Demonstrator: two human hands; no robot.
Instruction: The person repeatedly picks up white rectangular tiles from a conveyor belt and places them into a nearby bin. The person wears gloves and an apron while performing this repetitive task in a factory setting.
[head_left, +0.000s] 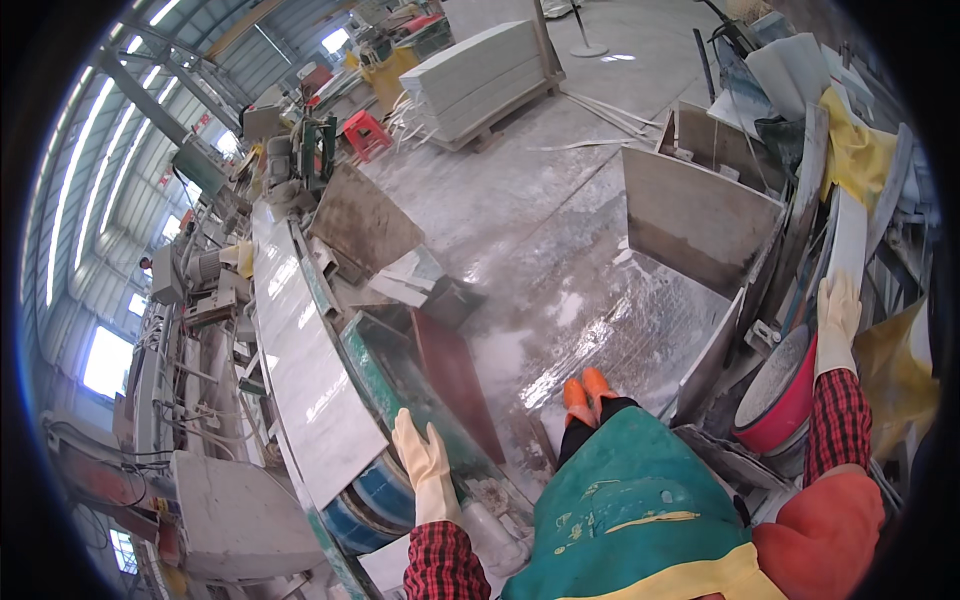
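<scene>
My left hand (425, 462), in a pale rubber glove, rests flat with fingers spread on the green edge of the long stone-cutting machine (370, 385). A long white stone slab (300, 350) lies on the machine bed just left of it. My right hand (838, 312), also gloved, reaches out to the right and lies against the upright white slabs (848, 240) leaning there; whether it grips one is unclear. A red basin (785, 395) with grey contents sits just below that hand. I wear a green apron and orange boots (585, 395).
The concrete floor (560, 250) is wet. Grey stone slabs (700, 215) lean at the right, a brown slab (455, 375) leans on the machine. A pallet of white slabs (485, 75) and a red stool (366, 132) stand farther back. Yellow sheeting (858, 150) hangs at right.
</scene>
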